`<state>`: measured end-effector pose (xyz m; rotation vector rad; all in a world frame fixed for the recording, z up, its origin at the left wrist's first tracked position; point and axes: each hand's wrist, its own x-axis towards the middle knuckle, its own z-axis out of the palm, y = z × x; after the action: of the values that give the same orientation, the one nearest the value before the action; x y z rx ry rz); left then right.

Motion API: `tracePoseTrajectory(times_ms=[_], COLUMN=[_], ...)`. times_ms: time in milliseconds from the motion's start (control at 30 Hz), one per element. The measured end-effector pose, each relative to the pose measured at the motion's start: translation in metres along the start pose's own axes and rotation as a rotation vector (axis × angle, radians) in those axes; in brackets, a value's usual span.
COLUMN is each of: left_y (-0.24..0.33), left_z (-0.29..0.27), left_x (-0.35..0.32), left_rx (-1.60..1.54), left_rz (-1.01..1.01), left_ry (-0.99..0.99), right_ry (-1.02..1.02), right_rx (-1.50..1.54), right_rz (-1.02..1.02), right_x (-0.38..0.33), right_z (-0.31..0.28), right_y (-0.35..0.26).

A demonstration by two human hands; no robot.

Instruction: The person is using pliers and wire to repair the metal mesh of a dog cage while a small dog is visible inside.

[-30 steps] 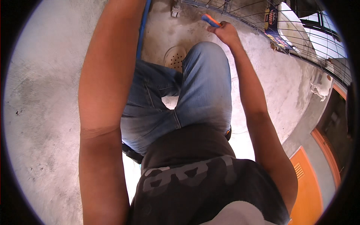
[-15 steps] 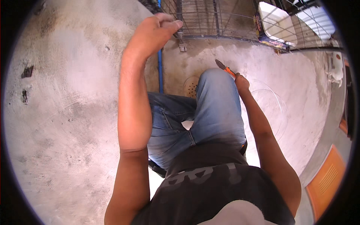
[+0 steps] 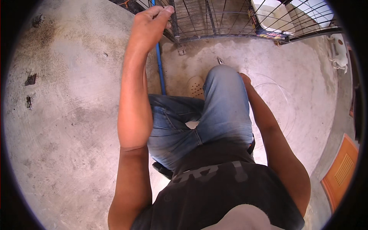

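My left hand [image 3: 148,28] is raised beside the near corner of a black wire cage [image 3: 210,17]. Its thumb and fingers are drawn together against the corner upright; whatever sits between them is hidden. At the far side of my raised knee, my right hand [image 3: 245,79] is closed and partly covered by the jeans. It holds orange-handled pliers, whose metal jaws [image 3: 220,60] poke out past the knee while the handles are out of sight.
A blue pipe [image 3: 160,73] runs along the floor from the cage corner. Behind the wires stands a white bin [image 3: 273,17]. Thin wire [image 3: 286,97] lies looped on the concrete at right. An orange slotted panel [image 3: 342,172] is at far right.
My left hand has risen along the cage corner, and its fingers have curled in more. The pliers have swung lower behind my knee, leaving just the jaws showing. The view has shifted slightly.
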<state>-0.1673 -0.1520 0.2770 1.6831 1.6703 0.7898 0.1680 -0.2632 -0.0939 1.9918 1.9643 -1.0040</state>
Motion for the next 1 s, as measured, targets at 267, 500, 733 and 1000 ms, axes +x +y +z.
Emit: tracePoseTrajectory(times_ms=[267,500,733,1000], left_y=[0.01,0.003,-0.009,-0.006], left_z=[-0.005,-0.062,-0.076,-0.059], left_x=[-0.004,-0.01,-0.013,-0.008], left_rx=[-0.323,-0.022,-0.135,-0.181], left_rz=[0.021,-0.165,-0.1,-0.072], left_ry=[0.049,-0.063,0.094,0.177], right_ry=[0.237,0.358,0.604,0.978], right_rx=[1.104,1.68,1.036,0.49], right_rz=[0.068,0.12,-0.014,-0.251], right_x=[0.042,0.057,0.036,0.048], right_z=[-0.088,-0.117,-0.13,-0.141], right_y=[-0.039,-0.075,-0.094,-0.079])
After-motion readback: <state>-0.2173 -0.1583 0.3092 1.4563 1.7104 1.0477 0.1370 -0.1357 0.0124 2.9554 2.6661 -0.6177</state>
